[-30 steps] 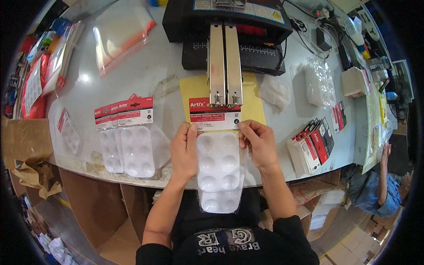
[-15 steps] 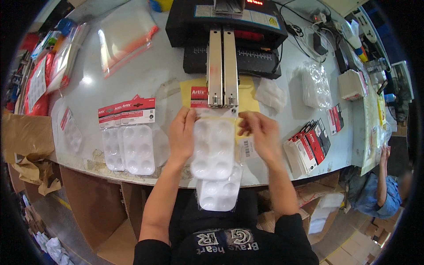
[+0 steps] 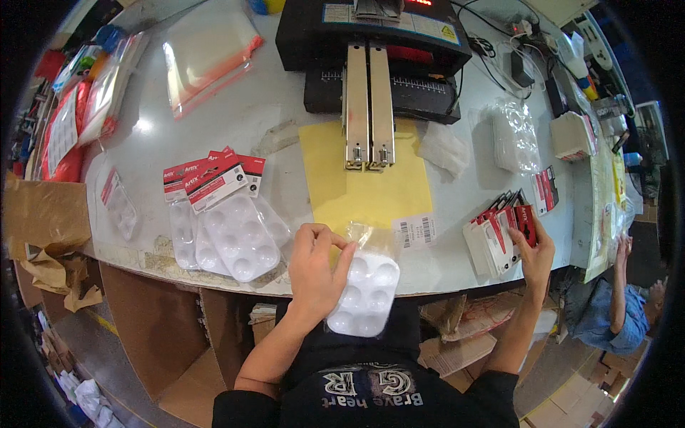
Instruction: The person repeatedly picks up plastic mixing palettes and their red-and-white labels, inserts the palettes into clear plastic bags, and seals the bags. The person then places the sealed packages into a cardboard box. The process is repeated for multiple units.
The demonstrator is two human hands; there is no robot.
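My left hand (image 3: 315, 274) is closed on the upper left edge of a clear bag with a white plastic mixing palette (image 3: 367, 294) inside. That bag hangs over the table's front edge, and no card shows on it. At the right, my right hand (image 3: 534, 255) reaches to a stack of folded header cards (image 3: 486, 250), red, black and white, with thumb and fingers closed on one at its near side. Several carded palette packs (image 3: 246, 239) lie overlapping at the left.
A black machine (image 3: 385, 85) with two long metal arms (image 3: 357, 107) stands over a yellow sheet (image 3: 332, 171). Clear bags (image 3: 210, 60) lie far left. Bagged clear plastic pieces (image 3: 515, 135) and cables (image 3: 503, 71) are at right. Cardboard boxes (image 3: 153, 328) stand below the table edge.
The carded palette pack from under the metal arms now lies on the left pile. My left hand holds the bagged palette that was beneath it. My right hand has moved right to the cards.
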